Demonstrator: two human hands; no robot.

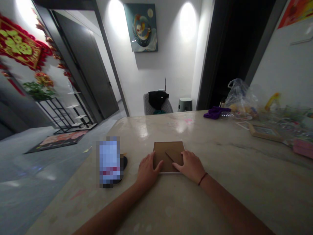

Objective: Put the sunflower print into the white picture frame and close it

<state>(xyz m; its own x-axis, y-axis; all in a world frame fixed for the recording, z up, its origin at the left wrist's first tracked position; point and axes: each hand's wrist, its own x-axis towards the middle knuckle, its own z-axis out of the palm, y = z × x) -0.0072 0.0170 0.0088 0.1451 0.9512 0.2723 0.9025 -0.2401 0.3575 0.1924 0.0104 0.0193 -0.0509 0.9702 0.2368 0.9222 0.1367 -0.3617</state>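
Note:
A square picture frame lies face down on the pale marble table, showing its brown cardboard back and folded stand. My left hand holds its left side, with the fingers over the edge. My right hand lies across the right part of the back, its fingers reaching the stand. A red cord circles my right wrist. The frame's front is hidden against the table.
Left of my hands lie a pixelated, unreadable object and a dark round item. At the far right are a wooden frame, a plastic bag, purple cloth and a pink item. The table's left edge drops to the floor.

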